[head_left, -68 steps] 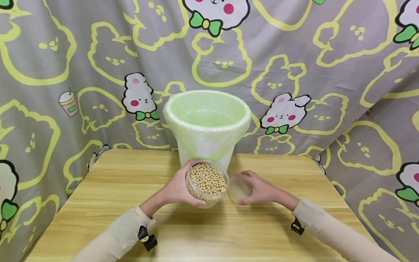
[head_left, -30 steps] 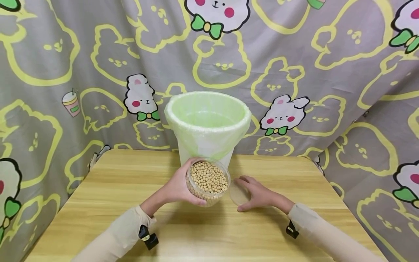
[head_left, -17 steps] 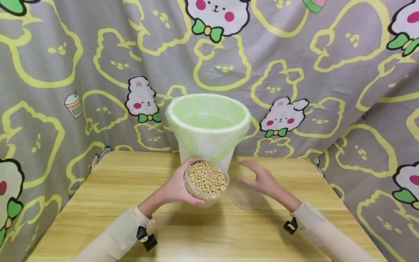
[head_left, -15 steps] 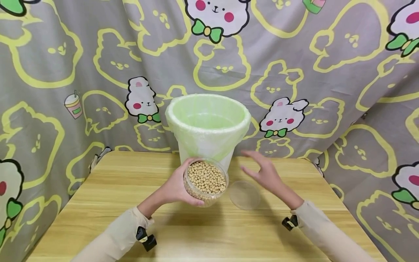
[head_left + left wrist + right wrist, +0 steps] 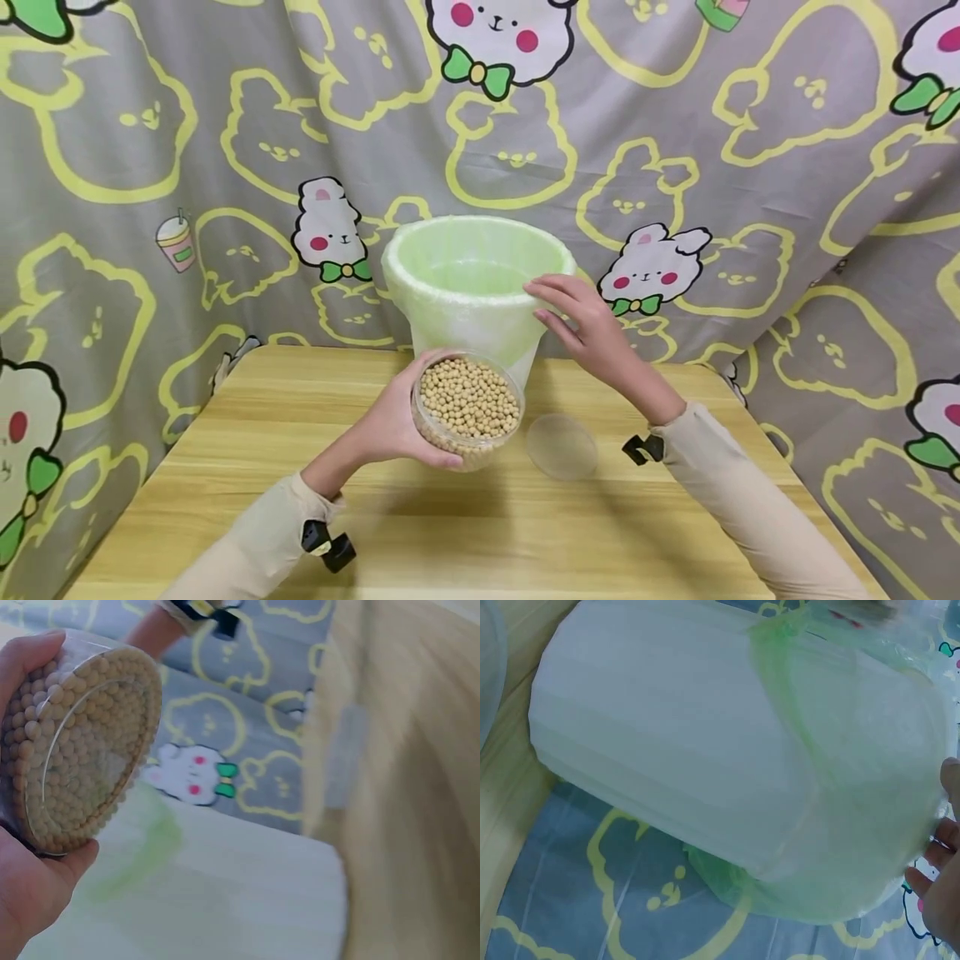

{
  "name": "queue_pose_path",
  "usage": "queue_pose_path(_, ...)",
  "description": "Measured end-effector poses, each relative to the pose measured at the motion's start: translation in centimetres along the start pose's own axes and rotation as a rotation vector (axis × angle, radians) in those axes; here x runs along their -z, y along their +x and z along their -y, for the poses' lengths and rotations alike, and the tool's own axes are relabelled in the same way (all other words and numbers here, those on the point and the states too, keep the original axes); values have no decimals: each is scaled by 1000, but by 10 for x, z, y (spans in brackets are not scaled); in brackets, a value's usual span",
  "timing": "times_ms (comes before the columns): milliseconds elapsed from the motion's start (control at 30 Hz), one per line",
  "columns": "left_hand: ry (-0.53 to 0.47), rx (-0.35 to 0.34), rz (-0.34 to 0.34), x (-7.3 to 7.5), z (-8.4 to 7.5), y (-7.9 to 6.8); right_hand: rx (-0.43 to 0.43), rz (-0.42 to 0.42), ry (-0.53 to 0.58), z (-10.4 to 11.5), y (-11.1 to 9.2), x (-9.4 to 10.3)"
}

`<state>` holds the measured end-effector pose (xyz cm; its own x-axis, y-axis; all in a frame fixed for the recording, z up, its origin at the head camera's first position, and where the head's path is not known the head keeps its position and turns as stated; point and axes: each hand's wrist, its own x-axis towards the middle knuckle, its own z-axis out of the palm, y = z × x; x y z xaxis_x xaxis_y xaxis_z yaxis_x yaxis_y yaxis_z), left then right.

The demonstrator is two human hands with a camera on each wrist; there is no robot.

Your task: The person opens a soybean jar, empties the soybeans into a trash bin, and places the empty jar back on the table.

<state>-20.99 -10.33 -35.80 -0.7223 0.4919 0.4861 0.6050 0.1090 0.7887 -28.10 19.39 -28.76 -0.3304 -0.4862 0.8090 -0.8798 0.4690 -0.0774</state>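
My left hand (image 5: pixel 390 425) grips a clear round jar (image 5: pixel 468 408) full of soybeans, lidless and held just above the wooden table (image 5: pixel 480 533), in front of the bin. The left wrist view shows the jar (image 5: pixel 79 750) tilted on its side in the left hand (image 5: pixel 34 885). The jar's clear lid (image 5: pixel 562 446) lies flat on the table to its right. My right hand (image 5: pixel 581 325) is raised with straight fingers at the right rim of the white bin (image 5: pixel 472 283), which has a pale green bag liner. In the right wrist view the fingertips (image 5: pixel 941 892) lie beside the bin (image 5: pixel 705 750).
A grey curtain (image 5: pixel 750 167) printed with yellow and white rabbits hangs close behind and around the table. The bin stands at the table's far edge, in the middle. Bare tabletop lies to the left, to the right and in front of the jar.
My right hand let go of the lid, left it flat on the table, and rose up and back to the bin's right rim. The left hand kept hold of the jar.
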Motion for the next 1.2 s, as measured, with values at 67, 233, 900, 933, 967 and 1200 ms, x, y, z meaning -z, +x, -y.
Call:
queue_pose_path(67, 2, -17, -12, 5, -12, 0, 7, 3, -17, 0, 2, -3)
queue_pose_path(233, 14, -59, -97, 21, -44, 5, 14, -15, -67, -1, 2, -8)
queue_pose_path(900, 217, 149, -509, 117, -92, 77, -2, -60, -68, -1, 2, -14)
queue_pose_path(933, 242, 153, -515, 121, -91, 80, -2, -60, -69, -1, 2, -14)
queue_pose_path(967, 270, 161, -515, 124, -90, 82, -5, -60, -70, -1, 2, -14)
queue_pose_path(1200, 398, 263, -500, 145, -82, 90, -2, -61, -73, 1, 1, -14)
